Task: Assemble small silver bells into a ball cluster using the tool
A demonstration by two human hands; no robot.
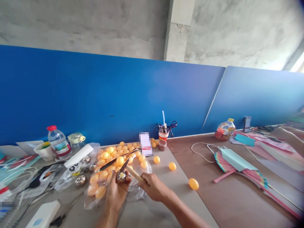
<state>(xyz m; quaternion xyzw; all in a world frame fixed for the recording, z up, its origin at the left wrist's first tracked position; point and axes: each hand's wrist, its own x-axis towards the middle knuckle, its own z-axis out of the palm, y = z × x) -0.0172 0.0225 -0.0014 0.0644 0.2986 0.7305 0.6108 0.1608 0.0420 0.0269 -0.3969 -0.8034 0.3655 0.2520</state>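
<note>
My left hand is curled around a shiny metallic ball with a pale yellowish patch on its top. In my right hand is the light wooden handle of a hammer. Its dark, pointed head lies across the end of the handle, just above the ball; whether the two touch I cannot tell. Many orange plastic balls lie behind and beside my left hand, some of them in a clear plastic bag.
More shiny balls sit to the left, near a red-capped bottle, a glass jar and tangled cables. Loose orange balls dot the right side. A cup of pens stands by the blue partition. Another person's hand shows far right.
</note>
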